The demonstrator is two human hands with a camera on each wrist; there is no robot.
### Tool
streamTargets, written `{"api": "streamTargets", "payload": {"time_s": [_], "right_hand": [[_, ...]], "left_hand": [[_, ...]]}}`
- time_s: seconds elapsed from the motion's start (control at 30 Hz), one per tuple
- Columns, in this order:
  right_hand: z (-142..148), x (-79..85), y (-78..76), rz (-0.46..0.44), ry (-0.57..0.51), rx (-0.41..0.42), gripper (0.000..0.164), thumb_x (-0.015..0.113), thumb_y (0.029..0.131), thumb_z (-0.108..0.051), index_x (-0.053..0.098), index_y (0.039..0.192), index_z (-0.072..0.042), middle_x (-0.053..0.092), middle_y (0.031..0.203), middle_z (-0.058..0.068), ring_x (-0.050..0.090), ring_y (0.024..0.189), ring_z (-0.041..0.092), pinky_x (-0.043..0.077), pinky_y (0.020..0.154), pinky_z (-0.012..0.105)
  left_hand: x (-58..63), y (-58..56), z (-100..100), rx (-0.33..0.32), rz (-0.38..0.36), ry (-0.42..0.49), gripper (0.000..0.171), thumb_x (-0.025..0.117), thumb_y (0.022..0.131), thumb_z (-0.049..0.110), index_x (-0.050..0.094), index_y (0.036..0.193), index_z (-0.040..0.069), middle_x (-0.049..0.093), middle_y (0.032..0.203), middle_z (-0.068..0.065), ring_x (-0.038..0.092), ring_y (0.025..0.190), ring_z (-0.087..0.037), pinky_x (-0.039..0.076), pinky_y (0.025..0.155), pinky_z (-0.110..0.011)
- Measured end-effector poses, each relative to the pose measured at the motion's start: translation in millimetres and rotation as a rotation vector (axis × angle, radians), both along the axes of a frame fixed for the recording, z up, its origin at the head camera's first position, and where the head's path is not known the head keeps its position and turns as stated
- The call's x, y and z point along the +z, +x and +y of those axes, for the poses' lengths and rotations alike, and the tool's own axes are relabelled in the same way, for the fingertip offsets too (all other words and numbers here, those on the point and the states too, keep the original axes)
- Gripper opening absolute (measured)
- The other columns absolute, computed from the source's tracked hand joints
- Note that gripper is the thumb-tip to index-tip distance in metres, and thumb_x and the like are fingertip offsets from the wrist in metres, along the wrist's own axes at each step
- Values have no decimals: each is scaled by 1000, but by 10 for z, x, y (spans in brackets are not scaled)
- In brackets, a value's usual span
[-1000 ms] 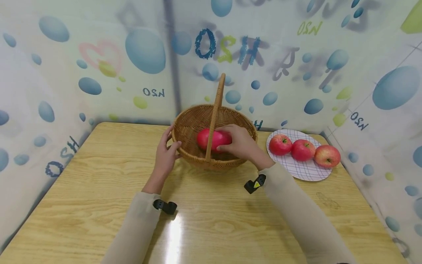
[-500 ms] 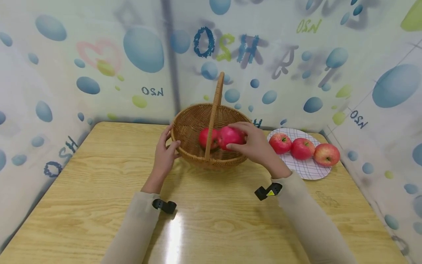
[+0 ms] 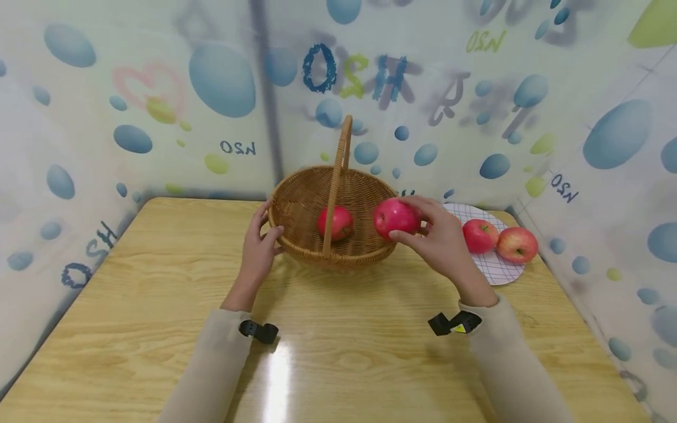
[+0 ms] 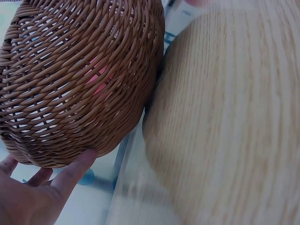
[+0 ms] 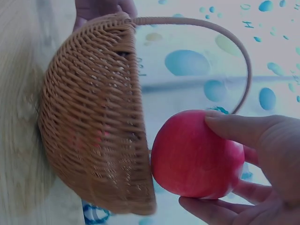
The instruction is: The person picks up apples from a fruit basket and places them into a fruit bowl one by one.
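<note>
A brown wicker basket [image 3: 296, 205] with an arched handle stands at the back of the table. My left hand [image 3: 258, 247] holds its left rim, fingers behind and thumb at the front; in the left wrist view the fingers touch the woven side [image 4: 84, 93]. One red apple [image 3: 344, 223] lies inside, partly behind the handle. At the basket's right rim, my right hand [image 3: 436, 238] grips another red apple [image 3: 392, 217] between thumb and fingers. The right wrist view shows this apple [image 5: 194, 154] at rim height beside the weave.
Right of the basket, an oval white plate [image 3: 499, 273] with a checked pattern bears two red apples [image 3: 517, 245], one partly overlapped by my right hand. A patterned cloth wall [image 3: 222, 176] rises close behind the wooden table [image 3: 338, 329].
My right hand has lifted its apple from the basket's inside and moved right to the rim, now covering the plate's left part. The left hand keeps its hold on the basket.
</note>
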State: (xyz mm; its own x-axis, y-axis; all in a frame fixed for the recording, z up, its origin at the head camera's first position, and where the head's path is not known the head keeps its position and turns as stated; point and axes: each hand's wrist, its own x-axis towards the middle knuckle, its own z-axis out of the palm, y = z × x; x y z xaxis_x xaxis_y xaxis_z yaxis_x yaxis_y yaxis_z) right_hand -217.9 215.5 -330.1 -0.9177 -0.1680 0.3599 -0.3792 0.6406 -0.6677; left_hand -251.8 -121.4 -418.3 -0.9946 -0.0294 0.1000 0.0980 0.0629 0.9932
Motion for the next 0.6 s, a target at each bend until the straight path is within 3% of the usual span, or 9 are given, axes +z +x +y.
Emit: {"api": "streamTargets", "payload": {"time_s": [0.2,0.23,0.33,0.43,0.6], "right_hand": [[233,-32,78,17,-16,-53,58,83,84,-22,62,138,-21,57,143,8,60,120,34,59,91,55],[265,-38,87,10,-20,-61,58,83,85,-23,62,139,-21,57,143,8,60,120,34,60,91,52],[368,-66,127,-11,-41,-102,59,82,85,-23,61,140,-20,57,144,9,63,118,37,60,89,29],[473,-103,171,-42,-76,-163,61,82,86,-25,59,142,-19,58,144,12,65,115,39,52,79,9],[625,-167,175,-72,-100,-223,61,80,88,-27,57,144,-19,58,141,15,67,110,38,48,74,2]], "left_hand": [[-15,-3,4,9,2,-2,61,46,104,18,27,160,34,25,164,-11,49,137,-40,62,87,-39],[-11,-3,-5,12,4,-3,61,45,104,18,27,160,34,25,163,-12,49,136,-41,62,85,-36],[2,5,-25,13,7,-9,61,45,105,17,26,161,33,25,164,-13,49,137,-42,62,82,-32],[10,11,-24,17,12,-17,61,45,105,16,27,161,32,25,164,-14,48,137,-43,62,85,-37],[3,13,-5,13,6,-25,60,46,105,18,28,160,33,25,164,-14,48,139,-43,60,90,-48]]}}
